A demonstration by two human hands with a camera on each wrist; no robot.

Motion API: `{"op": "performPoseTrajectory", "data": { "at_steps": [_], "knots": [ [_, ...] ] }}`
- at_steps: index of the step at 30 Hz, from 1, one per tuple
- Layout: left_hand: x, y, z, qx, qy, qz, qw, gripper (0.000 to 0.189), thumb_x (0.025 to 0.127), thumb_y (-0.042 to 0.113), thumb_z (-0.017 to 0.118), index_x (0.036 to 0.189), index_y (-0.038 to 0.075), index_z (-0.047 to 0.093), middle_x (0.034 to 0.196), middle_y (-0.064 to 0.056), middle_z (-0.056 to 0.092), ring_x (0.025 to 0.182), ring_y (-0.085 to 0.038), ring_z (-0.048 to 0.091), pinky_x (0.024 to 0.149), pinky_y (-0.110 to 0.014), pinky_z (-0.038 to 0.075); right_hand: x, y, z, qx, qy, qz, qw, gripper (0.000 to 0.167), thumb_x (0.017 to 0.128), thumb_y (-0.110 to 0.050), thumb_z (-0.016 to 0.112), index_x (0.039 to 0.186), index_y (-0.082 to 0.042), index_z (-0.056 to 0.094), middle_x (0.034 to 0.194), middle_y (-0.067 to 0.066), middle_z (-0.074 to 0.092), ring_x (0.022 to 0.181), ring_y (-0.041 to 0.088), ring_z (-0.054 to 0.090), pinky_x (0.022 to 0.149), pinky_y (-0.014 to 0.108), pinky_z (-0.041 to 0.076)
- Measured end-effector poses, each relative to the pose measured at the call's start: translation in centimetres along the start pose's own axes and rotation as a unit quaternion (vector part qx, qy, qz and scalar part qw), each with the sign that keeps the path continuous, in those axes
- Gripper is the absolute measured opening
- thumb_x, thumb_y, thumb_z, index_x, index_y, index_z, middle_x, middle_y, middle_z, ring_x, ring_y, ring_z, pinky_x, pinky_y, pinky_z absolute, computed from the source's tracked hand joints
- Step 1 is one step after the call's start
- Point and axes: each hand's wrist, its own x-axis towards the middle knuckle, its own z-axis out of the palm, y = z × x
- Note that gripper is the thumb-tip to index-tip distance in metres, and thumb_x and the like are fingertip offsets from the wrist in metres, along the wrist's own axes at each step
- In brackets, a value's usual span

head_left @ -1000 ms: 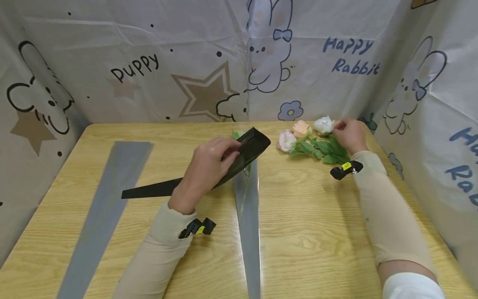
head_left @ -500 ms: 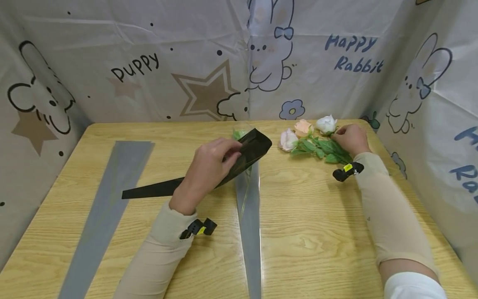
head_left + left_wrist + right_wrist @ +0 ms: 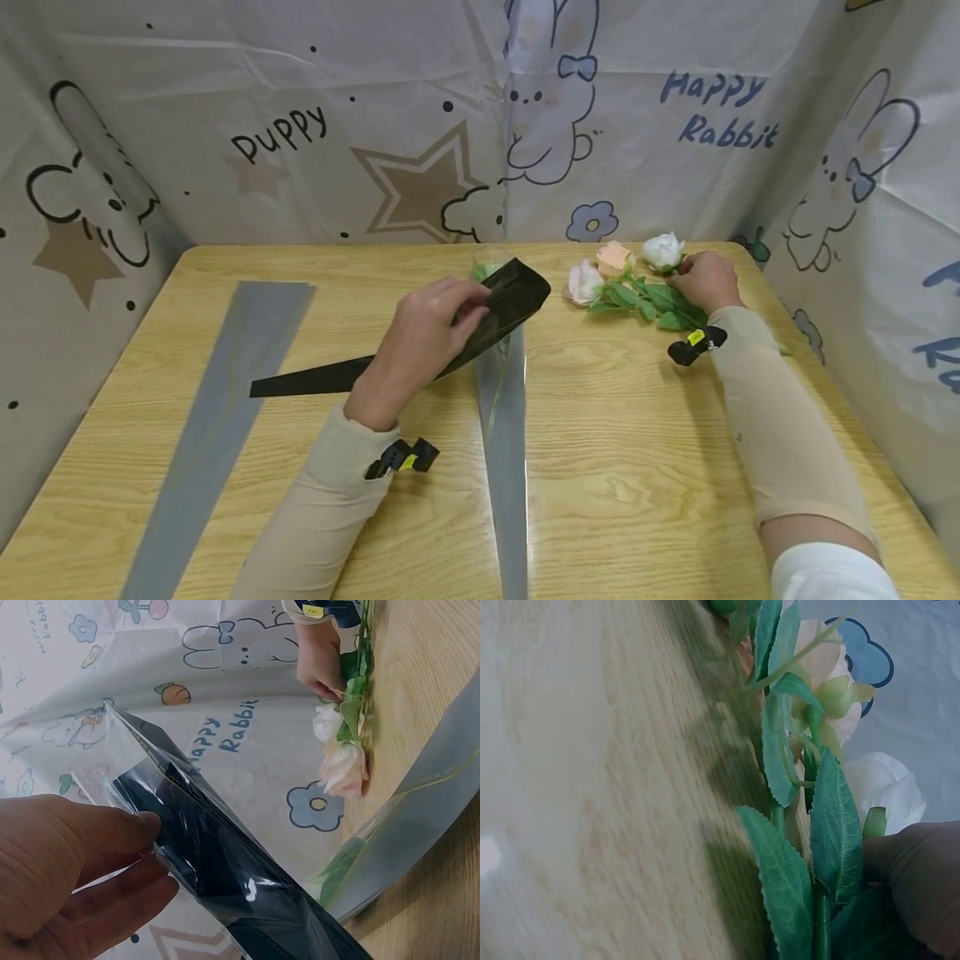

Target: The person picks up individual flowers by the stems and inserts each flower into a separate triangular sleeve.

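Observation:
My left hand [image 3: 416, 342] pinches the edge of a black flower sleeve [image 3: 517, 292] between thumb and fingers, near its wide mouth. The sleeve's narrow end points left. In the left wrist view, the clear film and dark inside of the sleeve [image 3: 210, 847] show, with no flower visible in it. At the back right, my right hand [image 3: 707, 279] pinches just below the head of a white artificial rose [image 3: 662, 251]. Beside it lie a peach rose [image 3: 615, 258] and a pale pink rose [image 3: 582, 282], with green leaves [image 3: 836, 829] crowded around the stems. The right fingertips are partly hidden behind leaves.
One grey sleeve [image 3: 217, 417] lies flat on the left of the wooden table [image 3: 622, 467]. Another grey sleeve [image 3: 506, 450] lies in the middle, partly under the black one, a green leaf [image 3: 483, 270] at its far end. Printed cloth [image 3: 300, 192] walls the back and sides.
My right hand has lowered slightly beside the white rose. The left hand stays on the black sleeve, and the head view has shifted a little.

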Motion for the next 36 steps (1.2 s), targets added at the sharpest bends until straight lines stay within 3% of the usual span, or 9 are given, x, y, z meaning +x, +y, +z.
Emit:
{"op": "performPoseTrajectory", "data": {
  "at_steps": [3, 9, 15, 21, 29, 31, 36],
  "knots": [
    [0.0, 0.0, 0.0, 0.0, 0.001, 0.0, 1.0, 0.015, 0.096, 0.01, 0.074, 0.11, 0.005, 0.076, 0.105, -0.011, 0.078, 0.087, -0.021, 0.076, 0.074, -0.033, 0.065, 0.0, -0.1, 0.0, -0.008, -0.002, 0.007, 0.9999, 0.039, 0.1, -0.021, 0.064, 0.12, 0.012, 0.069, 0.125, 0.036, 0.066, 0.116, 0.054, 0.056, 0.101, 0.063, 0.047],
    [0.0, 0.0, 0.0, -0.001, 0.002, 0.002, 1.0, 0.015, 0.096, 0.01, 0.074, 0.11, 0.005, 0.076, 0.106, -0.011, 0.078, 0.089, -0.021, 0.076, 0.075, -0.033, 0.065, 0.1, -0.3, -0.5, -0.007, 0.014, 0.006, 0.9999, 0.037, 0.099, -0.023, 0.061, 0.116, 0.009, 0.071, 0.118, 0.032, 0.069, 0.102, 0.044, 0.06, 0.088, 0.056, 0.051],
    [0.1, 0.2, -0.1, -0.003, 0.004, 0.005, 1.0, 0.016, 0.095, 0.01, 0.074, 0.11, 0.004, 0.076, 0.107, -0.012, 0.078, 0.089, -0.022, 0.077, 0.075, -0.033, 0.065, -0.3, -0.6, -1.7, -0.013, 0.07, -0.029, 0.997, 0.036, 0.098, -0.022, 0.06, 0.105, 0.011, 0.073, 0.104, 0.032, 0.072, 0.094, 0.044, 0.062, 0.081, 0.053, 0.05],
    [0.1, 0.4, -0.3, -0.003, 0.008, 0.01, 0.9999, 0.015, 0.095, 0.009, 0.074, 0.109, 0.004, 0.076, 0.105, -0.012, 0.078, 0.086, -0.022, 0.076, 0.073, -0.033, 0.065, -1.2, -1.5, -3.7, 0.03, 0.107, -0.011, 0.9937, 0.037, 0.098, -0.023, 0.057, 0.107, 0.009, 0.073, 0.107, 0.032, 0.072, 0.095, 0.043, 0.062, 0.078, 0.054, 0.052],
    [0.0, 0.6, -0.5, -0.002, 0.015, 0.02, 0.9997, 0.015, 0.095, 0.009, 0.075, 0.108, 0.003, 0.076, 0.104, -0.012, 0.077, 0.086, -0.022, 0.076, 0.072, -0.033, 0.064, -2.3, -2.7, -6.5, 0.058, 0.157, -0.022, 0.9856, 0.035, 0.097, -0.025, 0.056, 0.103, 0.005, 0.073, 0.101, 0.028, 0.072, 0.089, 0.037, 0.059, 0.068, 0.039, 0.045],
    [0.0, 0.6, -0.5, -0.001, 0.017, 0.021, 0.9996, 0.015, 0.095, 0.009, 0.075, 0.108, 0.003, 0.076, 0.104, -0.013, 0.078, 0.085, -0.022, 0.076, 0.072, -0.033, 0.064, -2.4, -3.0, -7.1, 0.06, 0.16, -0.02, 0.985, 0.037, 0.099, -0.026, 0.054, 0.108, 0.006, 0.072, 0.106, 0.028, 0.072, 0.092, 0.036, 0.059, 0.07, 0.038, 0.045],
    [0.1, 0.8, -0.7, 0.001, 0.018, 0.024, 0.9995, 0.014, 0.095, 0.008, 0.074, 0.108, 0.003, 0.076, 0.105, -0.013, 0.078, 0.086, -0.022, 0.076, 0.072, -0.033, 0.064, -2.8, -3.6, -8.7, 0.077, 0.18, -0.033, 0.9801, 0.042, 0.102, -0.028, 0.054, 0.121, 0.004, 0.071, 0.12, 0.028, 0.072, 0.106, 0.04, 0.063, 0.085, 0.049, 0.051]
  ]
}}
